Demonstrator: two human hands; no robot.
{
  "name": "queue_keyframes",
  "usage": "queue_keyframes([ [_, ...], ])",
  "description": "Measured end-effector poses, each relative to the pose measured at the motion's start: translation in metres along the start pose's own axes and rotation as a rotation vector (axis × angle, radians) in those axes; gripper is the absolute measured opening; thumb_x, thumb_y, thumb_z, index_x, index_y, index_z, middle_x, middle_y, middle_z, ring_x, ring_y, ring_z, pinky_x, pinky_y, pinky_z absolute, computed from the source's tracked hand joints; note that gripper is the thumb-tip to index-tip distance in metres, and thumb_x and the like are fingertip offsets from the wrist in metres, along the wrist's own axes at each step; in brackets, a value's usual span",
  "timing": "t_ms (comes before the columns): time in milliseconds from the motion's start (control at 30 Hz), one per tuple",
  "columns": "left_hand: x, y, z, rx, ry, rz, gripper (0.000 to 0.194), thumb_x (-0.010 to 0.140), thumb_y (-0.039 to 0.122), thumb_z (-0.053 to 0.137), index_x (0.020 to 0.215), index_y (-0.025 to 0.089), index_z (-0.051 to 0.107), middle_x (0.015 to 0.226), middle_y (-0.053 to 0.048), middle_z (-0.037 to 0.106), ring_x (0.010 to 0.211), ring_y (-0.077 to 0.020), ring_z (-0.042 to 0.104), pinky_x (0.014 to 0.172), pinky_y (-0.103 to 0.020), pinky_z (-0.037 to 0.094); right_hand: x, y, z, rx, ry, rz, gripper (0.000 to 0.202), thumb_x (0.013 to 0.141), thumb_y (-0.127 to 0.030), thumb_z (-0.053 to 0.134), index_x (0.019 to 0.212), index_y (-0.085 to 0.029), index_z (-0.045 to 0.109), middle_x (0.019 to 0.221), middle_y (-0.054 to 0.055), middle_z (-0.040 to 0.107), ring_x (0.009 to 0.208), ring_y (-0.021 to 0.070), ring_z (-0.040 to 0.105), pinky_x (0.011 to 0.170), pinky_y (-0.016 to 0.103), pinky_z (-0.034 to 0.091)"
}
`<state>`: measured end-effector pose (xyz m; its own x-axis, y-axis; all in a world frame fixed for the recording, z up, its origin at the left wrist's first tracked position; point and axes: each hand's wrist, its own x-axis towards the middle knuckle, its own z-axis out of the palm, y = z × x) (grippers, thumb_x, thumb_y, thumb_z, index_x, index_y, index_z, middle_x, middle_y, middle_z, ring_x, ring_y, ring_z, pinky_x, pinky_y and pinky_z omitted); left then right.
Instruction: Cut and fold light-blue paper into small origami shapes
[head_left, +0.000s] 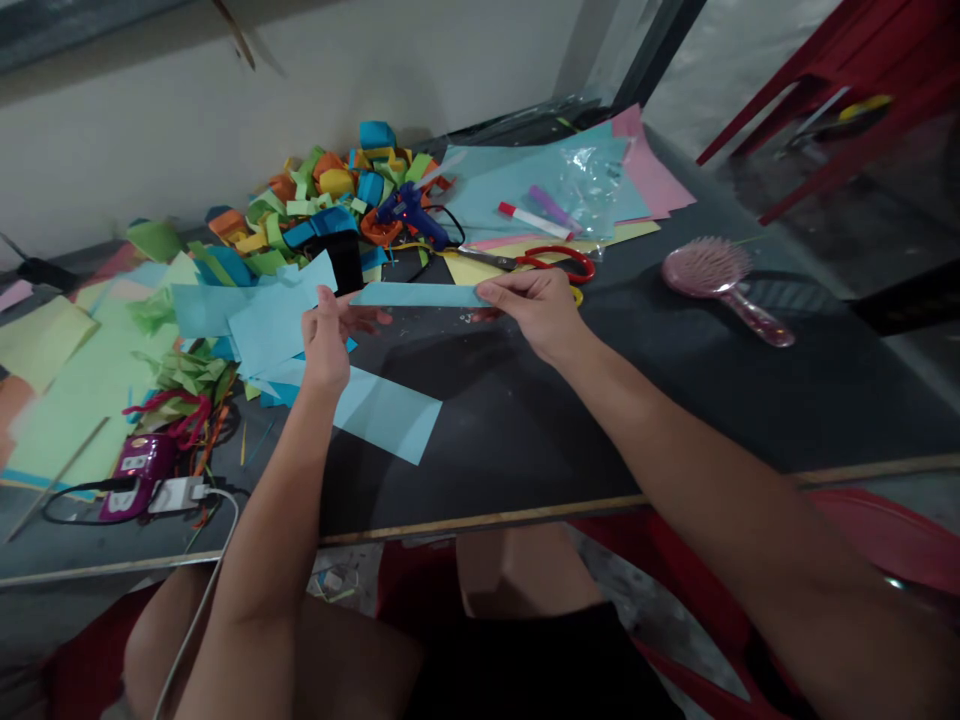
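Note:
A light blue paper strip (420, 295) is stretched level above the dark table between my two hands. My left hand (330, 335) pinches its left end, and my right hand (536, 310) grips the right end between thumb and fingers. Beneath and beside my left hand lie loose light blue paper pieces (390, 412), some overlapping. Just behind my right hand are scissors with red handles (559, 262), their blades pointing left. A blue glue gun (416, 215) rests at the back by a heap of folded colored paper pieces (330, 190).
Blue and pink paper sheets (652, 175) lie at the back right under markers (534, 220) and clear plastic. A pink hairbrush (724, 280) sits to the right. On the left are green paper (64, 400) and a purple power strip (139, 475) with cables. The table's front edge (480, 518) runs before my lap.

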<state>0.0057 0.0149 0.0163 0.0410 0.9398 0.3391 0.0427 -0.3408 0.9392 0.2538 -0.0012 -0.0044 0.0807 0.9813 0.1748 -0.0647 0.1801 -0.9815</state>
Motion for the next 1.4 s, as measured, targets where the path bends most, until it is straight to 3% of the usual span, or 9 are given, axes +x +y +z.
queue_keyframes([
  [100,0.0017,0.0049,-0.0034,0.041,-0.005,0.018,0.049,0.068,0.064,0.076,0.09,0.021,0.078,0.065,-0.002,0.072,0.062,-0.0155,0.07,0.052,-0.024,0.054,0.0014,-0.0001,-0.0009,-0.002,0.004,-0.019,0.025,0.068,-0.045,0.083,0.076,-0.021,0.077,0.061,0.0,0.069,0.053,0.0141,0.067,0.056,0.03,0.058],
  [167,0.0028,0.0053,-0.0052,0.069,0.016,0.029,0.045,0.059,0.052,0.087,0.091,0.022,0.079,0.065,0.0,0.072,0.059,-0.0137,0.068,0.05,-0.022,0.053,0.0023,-0.0005,-0.0015,0.002,0.005,-0.021,0.025,0.068,-0.045,0.083,0.075,-0.022,0.077,0.061,0.0,0.069,0.052,0.0135,0.066,0.055,0.029,0.058],
  [433,0.005,0.0043,-0.0073,0.102,0.093,0.099,0.033,0.07,0.05,0.081,0.085,0.021,0.08,0.067,-0.002,0.074,0.057,-0.0124,0.069,0.048,-0.021,0.053,0.0039,-0.0019,-0.0044,0.003,0.015,-0.019,0.025,0.068,-0.047,0.083,0.072,-0.023,0.076,0.062,-0.001,0.07,0.051,0.0125,0.066,0.054,0.027,0.057],
  [667,0.0021,0.0082,-0.0057,0.137,0.066,0.107,0.036,0.077,0.054,0.075,0.075,0.018,0.076,0.066,-0.003,0.073,0.056,-0.0106,0.067,0.049,-0.019,0.052,0.0033,-0.0043,-0.0041,-0.01,0.018,0.001,0.022,0.07,-0.043,0.082,0.074,-0.022,0.076,0.061,0.0,0.069,0.052,0.0121,0.066,0.055,0.026,0.057],
  [800,0.0025,0.0064,-0.0045,0.124,0.07,0.121,0.035,0.079,0.053,0.074,0.079,0.018,0.076,0.069,-0.003,0.074,0.059,-0.0104,0.068,0.053,-0.02,0.053,0.003,-0.0055,-0.0035,-0.014,0.008,0.013,0.025,0.069,-0.046,0.082,0.074,-0.022,0.076,0.063,0.0,0.07,0.052,0.0115,0.065,0.056,0.026,0.057],
  [1100,0.0022,0.0073,-0.0064,0.041,0.003,0.096,0.042,0.074,0.059,0.074,0.086,0.019,0.076,0.071,-0.004,0.074,0.064,-0.0141,0.071,0.052,-0.022,0.054,0.0031,-0.0055,-0.0022,0.004,0.051,-0.011,0.031,0.061,-0.05,0.085,0.072,-0.022,0.076,0.06,-0.001,0.069,0.05,0.0124,0.065,0.052,0.026,0.057],
  [1233,0.0013,0.0034,-0.0067,0.084,-0.025,0.079,0.041,0.068,0.051,0.082,0.093,0.019,0.077,0.07,-0.003,0.074,0.062,-0.0134,0.069,0.054,-0.022,0.055,0.0031,-0.0048,-0.0023,-0.01,0.048,-0.032,0.031,0.061,-0.051,0.085,0.072,-0.022,0.077,0.06,-0.001,0.069,0.05,0.0126,0.065,0.054,0.027,0.058],
  [1400,0.0019,0.0056,-0.0028,0.119,0.002,0.087,0.034,0.073,0.051,0.079,0.081,0.019,0.078,0.065,-0.002,0.072,0.057,-0.012,0.066,0.053,-0.023,0.054,0.0025,-0.0052,-0.0019,-0.04,0.04,-0.062,0.031,0.064,-0.051,0.084,0.071,-0.022,0.076,0.06,-0.001,0.069,0.05,0.0125,0.065,0.055,0.027,0.059],
])
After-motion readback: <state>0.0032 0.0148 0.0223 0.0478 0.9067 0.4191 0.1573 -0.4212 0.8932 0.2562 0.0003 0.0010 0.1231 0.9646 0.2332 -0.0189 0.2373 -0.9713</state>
